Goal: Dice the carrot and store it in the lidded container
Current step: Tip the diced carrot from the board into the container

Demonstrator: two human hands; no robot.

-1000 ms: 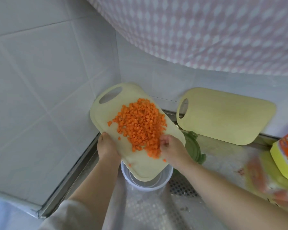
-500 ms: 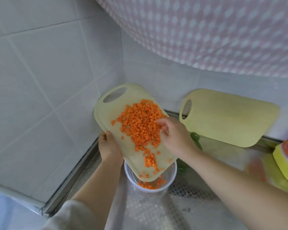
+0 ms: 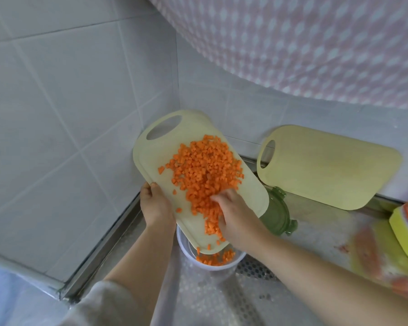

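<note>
Tilting over round clear container [image 3: 189,251]: pale cutting board [image 3: 165,147], left hand [image 3: 156,204] clamped on its left edge. Right hand [image 3: 236,214] loosely spread, fingers in diced carrot [image 3: 205,170] heap on board, gripping nothing. Some dice already in container. Green lid [image 3: 278,211] beside on worktop [image 3: 304,234].

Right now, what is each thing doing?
Board: tilted over the tub, held.
Carrot: diced, mostly on board, some in tub.
Tub: open, partly filled.
Lid: off, lying beside.
Left hand: gripping board.
Right hand: sweeping carrot.
Second board: leaning on wall.
</note>
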